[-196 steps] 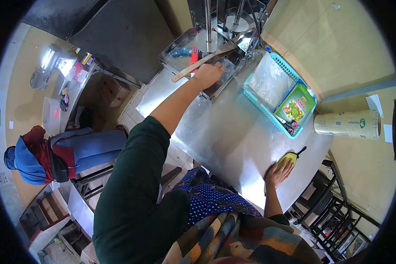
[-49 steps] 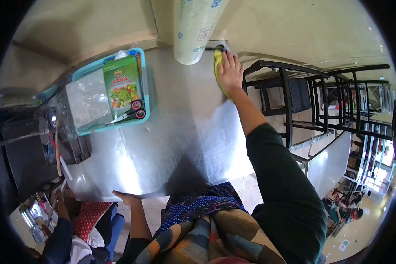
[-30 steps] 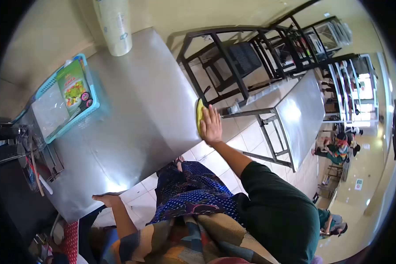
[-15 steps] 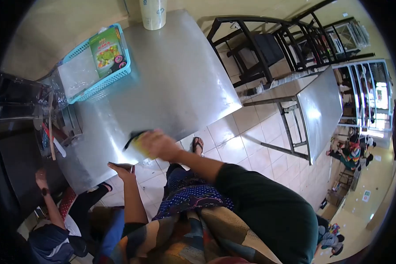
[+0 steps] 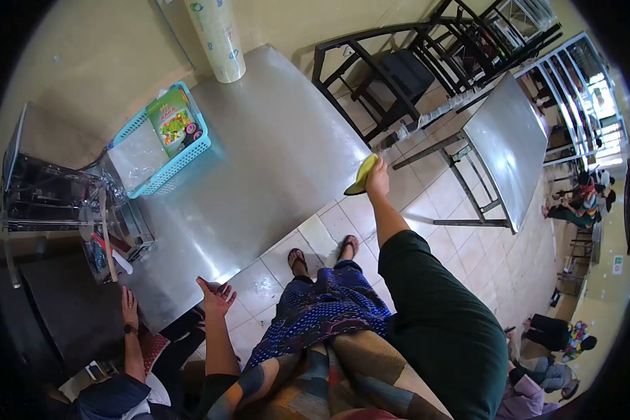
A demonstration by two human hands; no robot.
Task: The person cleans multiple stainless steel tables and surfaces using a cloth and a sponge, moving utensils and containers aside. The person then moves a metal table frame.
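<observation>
My right hand (image 5: 378,180) grips a yellow-green cloth (image 5: 361,175) with a dark edge, at the right corner of the stainless steel table (image 5: 259,154). The cloth hangs over the table's edge there, partly hidden by the fingers. By the table's near edge, lower left, my left hand (image 5: 218,297) is held with its fingers apart and nothing in it.
A turquoise basket (image 5: 178,166) with a green packet (image 5: 171,120) stands on the table. Behind it stands a plastic film roll (image 5: 217,42). Another person's hand (image 5: 129,304) is at lower left. A second metal table (image 5: 507,143) and stacked black frames (image 5: 371,42) stand right.
My right hand has moved with the cloth from the near middle edge to the table's right corner. My left hand has shifted slightly right and down, its fingers now spread. The view has turned.
</observation>
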